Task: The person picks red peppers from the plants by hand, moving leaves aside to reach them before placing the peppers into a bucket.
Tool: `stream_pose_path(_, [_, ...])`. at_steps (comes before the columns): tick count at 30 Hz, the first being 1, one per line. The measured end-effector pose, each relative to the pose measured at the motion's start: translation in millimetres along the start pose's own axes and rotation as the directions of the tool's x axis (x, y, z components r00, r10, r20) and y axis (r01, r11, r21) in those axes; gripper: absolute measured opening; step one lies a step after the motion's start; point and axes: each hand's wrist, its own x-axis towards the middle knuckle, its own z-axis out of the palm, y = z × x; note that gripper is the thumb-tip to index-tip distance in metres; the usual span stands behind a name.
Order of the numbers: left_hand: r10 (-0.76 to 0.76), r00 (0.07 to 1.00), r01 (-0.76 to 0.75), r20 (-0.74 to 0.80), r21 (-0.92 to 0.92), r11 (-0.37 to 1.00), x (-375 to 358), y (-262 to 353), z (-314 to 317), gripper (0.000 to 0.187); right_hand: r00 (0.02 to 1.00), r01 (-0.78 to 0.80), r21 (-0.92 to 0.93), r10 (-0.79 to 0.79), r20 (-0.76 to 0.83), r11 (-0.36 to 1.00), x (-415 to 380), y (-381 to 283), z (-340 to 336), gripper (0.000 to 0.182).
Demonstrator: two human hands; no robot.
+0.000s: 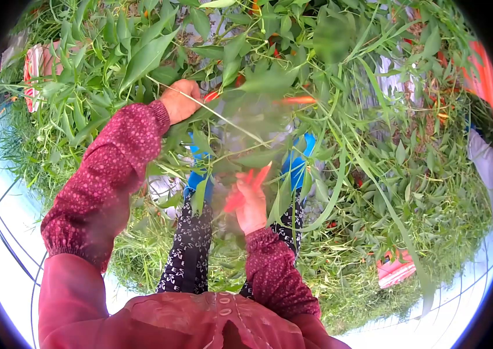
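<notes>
My left hand (180, 100) reaches up into the green pepper plants and closes around a red chilli (211, 95) among the leaves. My right hand (251, 205) is lower, near my legs, gripping a bunch of red chillies (247, 185) that stick out above the fingers. Both arms wear dark red patterned sleeves. Another red chilli (297, 100) hangs blurred to the right of my left hand. Leaves hide part of my fingers.
Dense green plants (374, 174) fill the view, with more red chillies scattered among them. My patterned trousers (191, 244) and blue shoes (298, 163) show below. A person in striped cloth (36, 70) is at upper left, and something orange (482, 75) at right.
</notes>
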Motion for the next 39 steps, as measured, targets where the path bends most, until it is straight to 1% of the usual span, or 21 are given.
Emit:
stream_pose_path(5, [0.046,0.993,-0.075,-0.108,-0.285,0.956,-42,9,2,0.02,1.0,0.02,0.026,-0.02,0.006,0.999,1,0,-1,0.024])
stream_pose_path(7, [-0.123,0.985,0.028,-0.117,-0.601,0.799,-59,31,-9,0.018,0.999,0.034,0.044,-0.035,0.024,0.998,0,-2,0,0.024])
stream_pose_path(9, [0.016,0.985,-0.094,-0.171,-0.463,0.881,-72,41,-35,0.014,1.0,-0.008,0.074,0.009,-0.011,0.997,-3,-10,9,0.019])
stream_pose_path(11, [-0.106,0.994,0.098,0.009,-0.458,0.884,-92,55,-51,0.015,0.999,-0.018,0.065,0.015,0.04,0.998,-2,-8,7,0.02])
stream_pose_path(13, [-0.009,1.0,-0.006,-0.029,-0.467,0.884,-118,60,-38,0.016,0.992,-0.047,0.157,0.028,0.122,0.986,-3,-11,15,0.023])
stream_pose_path(15, [-0.026,0.987,0.101,0.159,-0.486,0.868,-148,69,-15,0.019,0.981,-0.075,0.154,0.045,0.187,0.985,-3,-10,16,0.031])
stream_pose_path(18, [0.176,0.984,-0.17,0.024,-0.163,0.972,-171,84,31,0.02,0.921,-0.114,0.344,-0.031,0.389,0.932,-4,-8,13,0.051])
stream_pose_path(20, [0.384,0.923,-0.383,-0.006,0.039,0.923,-171,87,48,0.019,0.948,-0.074,0.286,-0.021,0.318,0.955,-1,-8,11,0.053])
stream_pose_path(21, [0.389,0.921,-0.389,0.001,0.031,0.921,-166,86,51,0.019,0.972,-0.037,0.228,-0.018,0.236,0.973,0,-7,7,0.055])
stream_pose_path(23, [0.426,0.867,-0.441,0.258,-0.003,0.898,-140,86,47,0.021,0.988,0.005,0.225,-0.04,0.149,0.974,7,-4,-3,0.056])
stream_pose_path(25, [0.436,0.872,-0.433,0.221,-0.065,0.899,-104,89,44,0.02,0.978,-0.027,0.207,-0.016,0.206,0.978,10,-8,-8,0.043])
stream_pose_path(26, [0.438,0.881,-0.421,0.182,-0.123,0.899,-84,91,41,0.02,0.985,-0.099,0.274,0.055,0.163,0.957,2,-15,-2,0.048])
stream_pose_path(27, [0.402,0.9,-0.418,0.17,0.069,0.906,-62,88,42,0.019,0.984,-0.104,0.276,0.059,0.166,0.955,-2,-19,3,0.048])
stream_pose_path(28, [0.517,0.832,-0.554,0.2,0.252,0.794,-41,81,43,0.019,0.963,-0.108,0.265,0.034,0.267,0.958,-6,-23,7,0.054])
stream_pose_path(30, [0.156,0.948,-0.253,0.279,0.359,0.898,18,41,70,0.017,0.934,-0.037,0.177,-0.029,0.356,0.984,-20,-30,22,0.063])
stream_pose_path(31, [0.545,0.838,-0.514,0.027,0.376,0.771,21,35,55,0.019,0.934,-0.045,0.167,-0.017,0.357,0.985,-22,-29,18,0.063])
stream_pose_path(32, [0.238,0.908,-0.392,0.345,0.494,0.776,38,36,35,0.026,0.92,-0.096,0.139,0.035,0.389,0.986,-23,-30,10,0.066])
stream_pose_path(33, [0.234,0.911,-0.384,0.34,0.491,0.782,37,33,27,0.026,0.903,-0.144,0.111,0.085,0.421,0.983,-22,-30,5,0.07])
stream_pose_path(35, [0.041,0.995,-0.083,0.095,0.491,0.867,35,18,16,0.029,0.905,-0.1,0.101,0.048,0.422,0.99,-20,-30,1,0.071])
stream_pose_path(37, [0.143,0.989,-0.105,-0.037,0.508,0.855,37,-2,10,0.03,0.921,-0.174,0.142,0.11,0.374,0.974,-22,-30,1,0.072])
stream_pose_path(39, [0.057,0.998,-0.04,-0.028,0.427,0.903,44,-12,11,0.029,0.929,-0.161,0.083,0.123,0.349,0.983,-21,-33,4,0.073])
